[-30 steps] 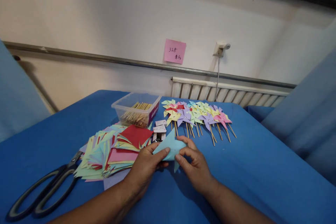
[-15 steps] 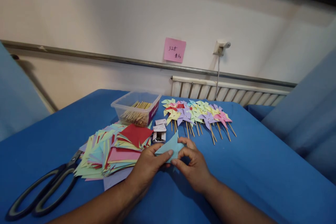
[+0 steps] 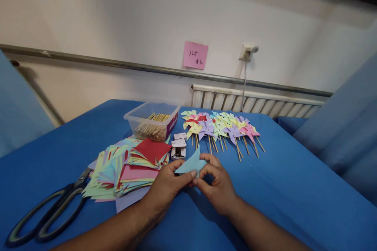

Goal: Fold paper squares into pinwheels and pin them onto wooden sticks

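Observation:
A light-blue sheet of paper (image 3: 192, 163), partly folded with pointed corners, is held above the table between both hands. My left hand (image 3: 171, 179) pinches its left and lower side, the thumb lying over the front. My right hand (image 3: 217, 184) grips the right edge, thumb and forefinger pressed together near the lower corner. Left of my hands lies a pile of coloured paper squares (image 3: 129, 170) with a red one on top. Just beyond my fingers are small open boxes (image 3: 178, 149) with dark bits inside.
Finished paper pinwheels (image 3: 219, 127) on sticks lie at the back. A clear plastic tub (image 3: 138, 119) holds many thin sticks (image 3: 153, 127). Large scissors (image 3: 63, 200) rest at the left, blades under the paper. A blue cloth (image 3: 282, 188) covers the table; a radiator (image 3: 259, 104) stands behind.
My left thumb has slid slightly right along the blue paper, closer to the right fingertips. Otherwise both hands keep nearly the same place.

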The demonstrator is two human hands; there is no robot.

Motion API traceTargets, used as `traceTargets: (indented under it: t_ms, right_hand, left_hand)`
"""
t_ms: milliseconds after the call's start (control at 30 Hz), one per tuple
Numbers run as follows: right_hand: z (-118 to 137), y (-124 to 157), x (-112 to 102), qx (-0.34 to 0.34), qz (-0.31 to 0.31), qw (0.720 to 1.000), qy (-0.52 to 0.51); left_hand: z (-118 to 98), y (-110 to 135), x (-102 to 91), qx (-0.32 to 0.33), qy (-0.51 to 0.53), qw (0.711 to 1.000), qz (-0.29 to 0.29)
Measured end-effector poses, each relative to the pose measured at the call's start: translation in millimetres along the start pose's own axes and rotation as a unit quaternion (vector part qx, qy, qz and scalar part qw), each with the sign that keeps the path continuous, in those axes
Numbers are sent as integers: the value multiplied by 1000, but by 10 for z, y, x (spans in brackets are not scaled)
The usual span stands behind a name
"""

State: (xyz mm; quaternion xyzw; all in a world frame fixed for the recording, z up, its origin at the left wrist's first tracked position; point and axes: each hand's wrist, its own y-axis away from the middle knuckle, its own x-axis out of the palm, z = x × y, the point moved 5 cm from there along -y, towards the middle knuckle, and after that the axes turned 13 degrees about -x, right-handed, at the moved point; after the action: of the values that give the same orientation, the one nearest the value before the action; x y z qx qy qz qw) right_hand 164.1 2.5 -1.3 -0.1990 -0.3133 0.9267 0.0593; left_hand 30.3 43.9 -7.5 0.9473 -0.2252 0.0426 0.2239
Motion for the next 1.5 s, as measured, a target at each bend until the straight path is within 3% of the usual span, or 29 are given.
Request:
traceTargets:
  t_ms: [133,233,333,567,733,867,1000,1100,1233,1333,1500]
  right_hand:
    - [19,9,-9,1,-8,1000,-25]
    - [-52,23,-76,47,-84,991,-93]
    - [-190,43,-112,120,-147,962,-195]
    - [-316,94,60,241,-91,904,-342]
    - [-321,122,127,276,-114,874,-383]
    - [-348,93,81,264,-123,880,-376]
    - [-313,41,-12,217,-88,933,-275]
    - [-246,15,-24,190,-60,951,-236]
    - [-246,32,15,213,-73,933,-279]
    - [-294,48,29,230,-81,917,-315]
    - [-341,37,-16,226,-76,914,-329]
  left_hand:
    - [-6,-10,-23,-11,17,1000,-20]
    - [-27,1,-33,-24,47,998,-35]
    - [-49,4,-30,-23,54,998,-25]
    - [-39,-5,-24,-30,49,998,-18]
    - [-49,15,24,-35,28,999,-1]
    - [-69,22,6,-28,-1,999,-17]
    - [-56,30,10,-36,-14,999,-11]
    - [-23,33,22,-48,-15,999,-1]
    - [-5,39,9,-61,24,998,-9]
    - [-33,50,16,-59,65,996,20]
    - [-93,51,-2,-55,83,994,42]
